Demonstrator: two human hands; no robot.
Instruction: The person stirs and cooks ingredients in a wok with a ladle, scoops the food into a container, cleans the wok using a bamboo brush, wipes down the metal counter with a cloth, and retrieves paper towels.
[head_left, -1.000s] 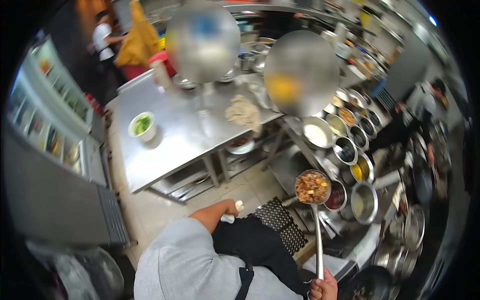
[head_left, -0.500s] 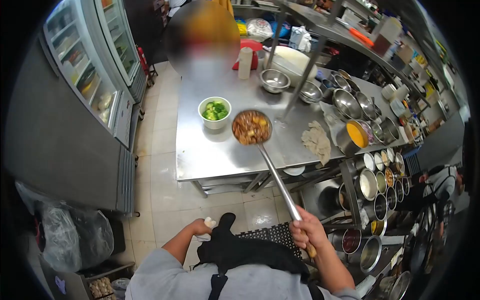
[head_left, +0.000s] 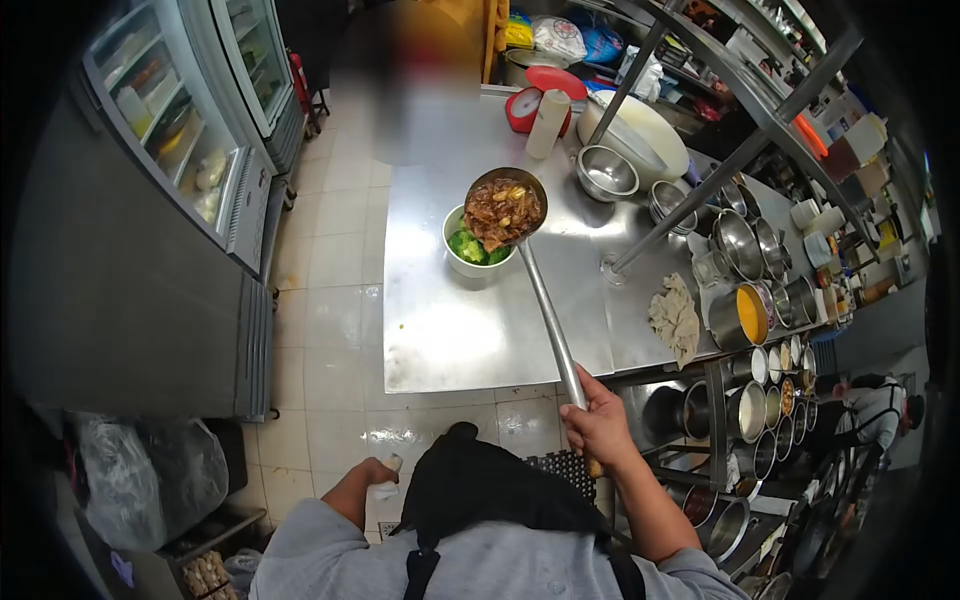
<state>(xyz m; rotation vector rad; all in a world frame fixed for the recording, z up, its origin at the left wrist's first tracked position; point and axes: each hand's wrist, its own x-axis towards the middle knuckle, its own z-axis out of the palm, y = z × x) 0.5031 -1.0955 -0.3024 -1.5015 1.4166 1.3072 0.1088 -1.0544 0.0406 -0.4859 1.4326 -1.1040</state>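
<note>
My right hand [head_left: 597, 418] is wrapped round the handle of a long metal ladle [head_left: 550, 325]. Brown chunky food [head_left: 503, 210] fills the ladle's bowl, which hangs partly over a white bowl [head_left: 473, 268] on the steel table. Green broccoli [head_left: 478, 247] lies in that bowl, partly hidden by the ladle. Low beside my black apron, my left hand [head_left: 375, 473] is closed on a white cloth [head_left: 385, 490].
A squeeze bottle [head_left: 548, 124], a red scale [head_left: 523, 108] and metal bowls [head_left: 607, 172] stand on the steel table [head_left: 430, 350]. A crumpled cloth [head_left: 675, 318] lies near its edge. Shelf posts rise at right. A co-worker [head_left: 880, 412] stands at far right.
I have turned from the pots to the table and come closer. The ladle, first away from the bowl, is now partly over it. My left hand still holds the cloth.
</note>
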